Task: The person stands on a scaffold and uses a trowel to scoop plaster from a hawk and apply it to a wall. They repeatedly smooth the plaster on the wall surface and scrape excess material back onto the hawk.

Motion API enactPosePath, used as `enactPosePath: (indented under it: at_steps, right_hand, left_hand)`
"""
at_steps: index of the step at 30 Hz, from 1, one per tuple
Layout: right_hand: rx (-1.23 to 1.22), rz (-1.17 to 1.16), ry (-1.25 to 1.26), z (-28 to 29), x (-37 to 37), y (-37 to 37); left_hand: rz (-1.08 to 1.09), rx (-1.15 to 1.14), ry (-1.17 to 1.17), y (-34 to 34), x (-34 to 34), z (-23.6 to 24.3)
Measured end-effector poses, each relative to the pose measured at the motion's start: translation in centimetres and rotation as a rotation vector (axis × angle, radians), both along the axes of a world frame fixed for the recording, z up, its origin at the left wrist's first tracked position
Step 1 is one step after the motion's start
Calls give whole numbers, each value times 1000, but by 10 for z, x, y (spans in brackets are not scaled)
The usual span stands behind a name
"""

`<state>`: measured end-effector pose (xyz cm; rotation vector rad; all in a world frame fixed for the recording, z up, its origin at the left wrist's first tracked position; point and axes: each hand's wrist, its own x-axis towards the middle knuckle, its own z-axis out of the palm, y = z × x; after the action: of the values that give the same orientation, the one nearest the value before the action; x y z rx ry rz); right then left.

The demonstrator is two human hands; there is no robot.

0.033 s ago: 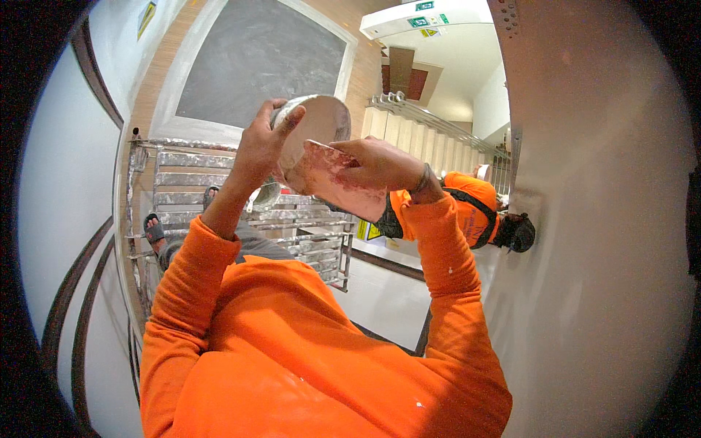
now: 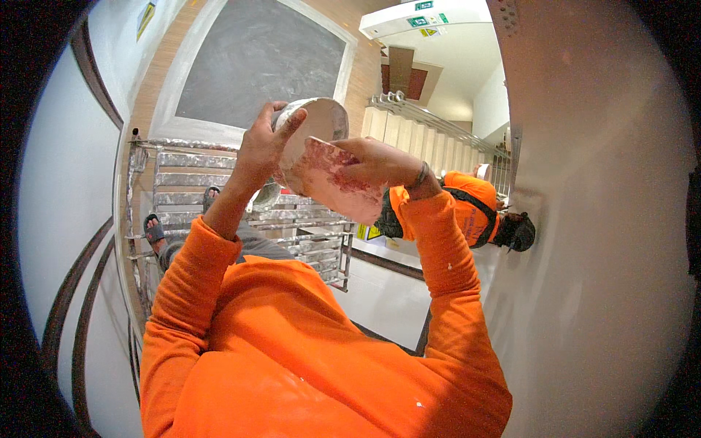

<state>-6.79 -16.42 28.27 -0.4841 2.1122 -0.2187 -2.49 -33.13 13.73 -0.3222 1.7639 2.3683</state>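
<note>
My left hand (image 2: 264, 144) grips a round, plaster-smeared container (image 2: 321, 120) from its left side, the thumb over its rim. The container is tipped, and pale plaster shows in its round mouth. In my right hand (image 2: 383, 162) is a wide, flat scraper (image 2: 332, 186), coated with pale plaster and reddish stains, the fingers closed on its right part. The scraper's left end overlaps the container's lower edge; whether they touch, I cannot tell. Below my hands, a pale bucket (image 2: 264, 197) is partly hidden by my left wrist.
A paint-splashed metal slatted platform (image 2: 190, 159) lies below, with sandalled feet (image 2: 153, 230) on it. A co-worker in orange (image 2: 475, 208) is lower down at the right, near a stair railing (image 2: 438, 120). A smooth pale wall (image 2: 599, 233) rises close on the right.
The scraper and my right hand have shifted very slightly against the container. The container has tilted a little; both holds are the same.
</note>
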Motion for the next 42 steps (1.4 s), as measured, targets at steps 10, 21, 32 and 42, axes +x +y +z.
enactPosePath:
  at_steps: [10, 21, 32, 42]
  right_hand:
    - [-828, -1111, -133, 1, 47, 96]
    - [-542, -829, 1110, 22, 105, 151]
    - [-549, -963, 1784, 69, 90, 158]
    - [74, -50, 2168, 28, -19, 197]
  left_hand:
    - [39, 498, -55, 18, -12, 33]
    - [-47, 590, 4, 95, -42, 74]
    - [-94, 711, -36, 158, -53, 88]
    - [-120, 697, -23, 170, -66, 84]
